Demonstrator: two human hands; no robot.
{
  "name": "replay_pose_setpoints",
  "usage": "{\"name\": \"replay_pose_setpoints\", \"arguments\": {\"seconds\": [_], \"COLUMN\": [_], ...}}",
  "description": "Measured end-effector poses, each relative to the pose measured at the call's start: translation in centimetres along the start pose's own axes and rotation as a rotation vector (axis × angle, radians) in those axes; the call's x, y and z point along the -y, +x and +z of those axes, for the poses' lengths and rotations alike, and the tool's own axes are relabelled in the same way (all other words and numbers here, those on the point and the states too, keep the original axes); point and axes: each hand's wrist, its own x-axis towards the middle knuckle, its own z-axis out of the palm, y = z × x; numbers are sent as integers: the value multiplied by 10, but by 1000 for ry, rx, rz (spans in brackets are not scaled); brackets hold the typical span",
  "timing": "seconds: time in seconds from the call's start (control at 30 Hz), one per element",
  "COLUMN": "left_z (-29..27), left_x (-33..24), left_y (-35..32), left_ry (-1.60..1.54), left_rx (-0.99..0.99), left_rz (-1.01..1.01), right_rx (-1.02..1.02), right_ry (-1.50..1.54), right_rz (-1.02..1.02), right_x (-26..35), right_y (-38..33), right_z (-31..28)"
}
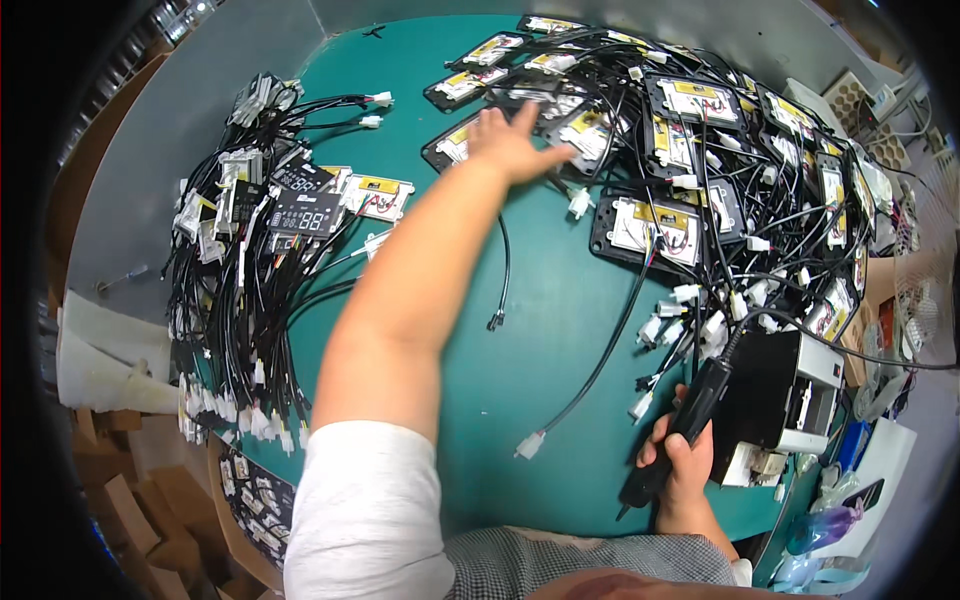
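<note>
My left hand (508, 148) reaches to the far middle of the table with its fingers spread. It is over or against a black-framed panel (447, 148) at the near edge of a pile; whether it touches the panel I cannot tell. At the lower right my right hand (684, 462) is wrapped round a black electric screwdriver (690, 420), its thin tip pointing down toward me. Closest to my right hand on the table lie white plug connectors (640, 404). Another black-framed panel (652, 230) with a silver and yellow board rests between my hands, its cable (610, 365) trailing nearer to me.
Display modules (305, 215) with bundled black cables are heaped on the left. More framed panels (695, 100) and tangled cables cover the far right. A black and silver box-shaped device (775, 390) stands right of the screwdriver. Grey walls (440, 12) edge the green table (520, 390).
</note>
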Motion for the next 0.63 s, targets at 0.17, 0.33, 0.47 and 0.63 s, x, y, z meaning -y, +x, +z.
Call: {"name": "replay_pose_setpoints", "arguments": {"seconds": [0.17, 0.33, 0.47, 0.63], "left_z": [6, 27, 1, -27], "left_x": [-23, 4, 6, 33], "left_y": [3, -19, -102, -193], "left_ry": [-20, -197, -234, -191], "left_rx": [-66, -183, -170, -189], "left_rz": [65, 347, 375, 425], "right_rx": [-35, -47, -26, -206], "right_ry": [-95, -742, -1061, -1020], "right_rz": [-94, -438, -808, -1340], "right_x": [-12, -23, 8, 69], "right_y": [1, 8, -13, -41], "right_z": [-1, -9, 6, -24]}}
